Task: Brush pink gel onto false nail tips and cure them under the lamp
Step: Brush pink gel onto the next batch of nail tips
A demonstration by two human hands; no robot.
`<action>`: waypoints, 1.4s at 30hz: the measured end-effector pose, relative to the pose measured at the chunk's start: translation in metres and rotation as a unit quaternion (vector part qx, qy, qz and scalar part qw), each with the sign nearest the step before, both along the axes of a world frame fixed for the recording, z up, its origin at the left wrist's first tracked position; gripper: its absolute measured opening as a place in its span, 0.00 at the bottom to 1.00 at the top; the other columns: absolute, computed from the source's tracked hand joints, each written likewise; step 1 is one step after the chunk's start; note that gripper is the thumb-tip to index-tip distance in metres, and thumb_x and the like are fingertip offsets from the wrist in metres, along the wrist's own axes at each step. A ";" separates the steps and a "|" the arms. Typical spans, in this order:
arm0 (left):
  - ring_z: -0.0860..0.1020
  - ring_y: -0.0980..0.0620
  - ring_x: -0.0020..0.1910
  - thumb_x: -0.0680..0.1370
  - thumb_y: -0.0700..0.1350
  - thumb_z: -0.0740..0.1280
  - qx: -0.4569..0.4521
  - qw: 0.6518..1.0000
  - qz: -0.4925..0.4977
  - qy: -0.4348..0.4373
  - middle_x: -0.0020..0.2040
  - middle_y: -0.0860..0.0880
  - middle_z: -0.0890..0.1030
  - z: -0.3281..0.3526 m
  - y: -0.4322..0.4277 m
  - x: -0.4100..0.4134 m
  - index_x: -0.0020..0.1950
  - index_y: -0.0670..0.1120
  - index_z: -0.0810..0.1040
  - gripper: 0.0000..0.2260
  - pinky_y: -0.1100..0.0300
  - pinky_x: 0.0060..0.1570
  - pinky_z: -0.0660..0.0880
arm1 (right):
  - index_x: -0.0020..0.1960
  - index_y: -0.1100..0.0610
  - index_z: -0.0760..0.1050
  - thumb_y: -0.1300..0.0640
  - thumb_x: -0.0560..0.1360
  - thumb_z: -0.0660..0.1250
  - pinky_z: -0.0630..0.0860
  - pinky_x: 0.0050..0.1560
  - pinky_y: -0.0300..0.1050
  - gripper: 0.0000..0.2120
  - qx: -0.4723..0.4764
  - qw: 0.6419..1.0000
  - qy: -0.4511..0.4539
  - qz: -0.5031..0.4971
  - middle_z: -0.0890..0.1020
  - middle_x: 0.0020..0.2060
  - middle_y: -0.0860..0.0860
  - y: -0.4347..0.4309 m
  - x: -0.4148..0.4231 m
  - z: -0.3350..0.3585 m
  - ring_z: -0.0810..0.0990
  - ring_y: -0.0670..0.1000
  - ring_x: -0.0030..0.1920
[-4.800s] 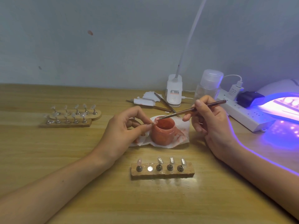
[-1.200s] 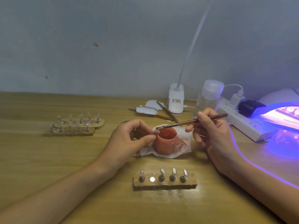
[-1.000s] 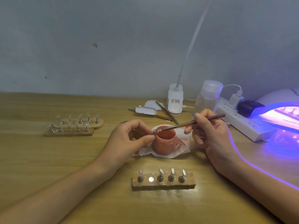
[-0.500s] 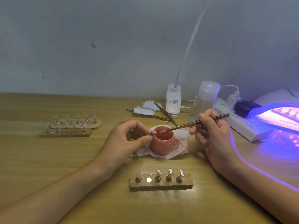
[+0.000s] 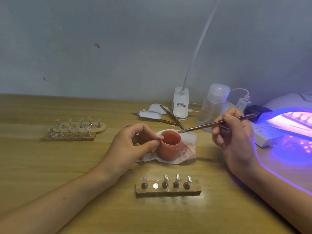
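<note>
An open little jar (image 5: 169,146) sits mid-surface on a stained white tissue (image 5: 190,148), its inside coated and pooled with salmon-pink gel. The left hand (image 5: 133,146) is just beside it, thumb and forefinger closed in a narrow pinch on a small pink nail tip (image 5: 160,137) held at the jar's near-left rim. The right hand (image 5: 231,137) has its fingers curled round a slim reddish brush (image 5: 217,123), pen-fashion, bristles pointing down to the jar's far-right rim (whether they touch it I cannot tell). Nearer to the person, a wooden block (image 5: 168,190) on the surface (image 5: 67,166) carries a row of pegs: the leftmost bears a pink tip (image 5: 144,179), the next spot shows only a bare silver disc, and three more hold pale pieces. At the far right the curing lamp (image 5: 290,119) glows violet, with a row of pegs visible inside its mouth. Behind the brush stands a clear capped bottle (image 5: 214,105); its fill level is unclear. Well off to the left, two more stands (image 5: 72,130) hold clear tips.
</note>
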State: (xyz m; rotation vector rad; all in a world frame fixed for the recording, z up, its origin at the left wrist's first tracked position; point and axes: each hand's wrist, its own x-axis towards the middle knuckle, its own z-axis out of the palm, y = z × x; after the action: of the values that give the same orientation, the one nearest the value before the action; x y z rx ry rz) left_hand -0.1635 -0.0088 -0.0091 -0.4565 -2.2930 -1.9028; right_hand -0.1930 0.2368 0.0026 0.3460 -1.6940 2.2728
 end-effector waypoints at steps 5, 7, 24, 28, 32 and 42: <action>0.79 0.58 0.37 0.73 0.37 0.74 -0.002 1.000 0.000 0.000 0.41 0.52 0.85 0.000 -0.001 0.000 0.40 0.48 0.80 0.07 0.65 0.36 0.75 | 0.40 0.46 0.72 0.59 0.72 0.59 0.65 0.25 0.34 0.08 0.082 0.991 0.097 0.038 0.76 0.32 0.49 0.001 0.001 0.003 0.71 0.47 0.27; 0.79 0.57 0.37 0.73 0.37 0.74 0.003 1.000 -0.001 -0.004 0.39 0.52 0.85 0.000 -0.002 0.001 0.39 0.49 0.80 0.08 0.66 0.35 0.74 | 0.39 0.47 0.72 0.59 0.69 0.58 0.64 0.25 0.34 0.08 0.068 0.991 0.111 0.029 0.76 0.30 0.49 0.005 0.000 0.005 0.69 0.46 0.25; 0.82 0.54 0.45 0.75 0.46 0.72 -0.129 0.990 0.030 0.050 0.45 0.56 0.85 0.041 -0.014 0.023 0.47 0.52 0.83 0.02 0.64 0.45 0.79 | 0.38 0.53 0.69 0.65 0.77 0.52 0.60 0.21 0.32 0.14 -0.106 0.993 -0.043 0.030 0.72 0.27 0.50 -0.010 0.002 0.001 0.65 0.43 0.21; 0.83 0.55 0.47 0.74 0.48 0.71 -0.075 0.995 0.026 0.055 0.46 0.54 0.86 0.036 -0.018 0.042 0.48 0.47 0.83 0.06 0.58 0.44 0.81 | 0.36 0.52 0.71 0.63 0.76 0.55 0.60 0.21 0.32 0.14 -0.102 0.993 -0.045 0.033 0.72 0.25 0.50 -0.010 0.001 0.001 0.64 0.44 0.20; 0.82 0.52 0.51 0.75 0.51 0.71 -0.131 0.984 -0.001 0.122 0.47 0.57 0.85 0.025 -0.019 0.058 0.46 0.51 0.83 0.04 0.52 0.47 0.78 | 0.34 0.50 0.73 0.59 0.71 0.59 0.61 0.21 0.32 0.10 -0.092 0.994 -0.048 0.042 0.72 0.25 0.50 -0.010 0.000 0.000 0.64 0.44 0.20; 0.77 0.53 0.54 0.72 0.43 0.76 -0.224 0.971 -0.054 0.065 0.48 0.57 0.77 0.006 -0.011 0.058 0.42 0.52 0.82 0.05 0.68 0.48 0.72 | 0.34 0.50 0.75 0.58 0.72 0.61 0.63 0.22 0.32 0.10 -0.071 0.995 -0.055 0.045 0.72 0.25 0.50 -0.008 -0.001 -0.001 0.65 0.44 0.20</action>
State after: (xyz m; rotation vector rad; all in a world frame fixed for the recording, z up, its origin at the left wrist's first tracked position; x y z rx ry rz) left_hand -0.1056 -0.0194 -0.0030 -0.7428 -2.6486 -1.3320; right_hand -0.1937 0.2284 0.0013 0.2753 -1.5860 2.5028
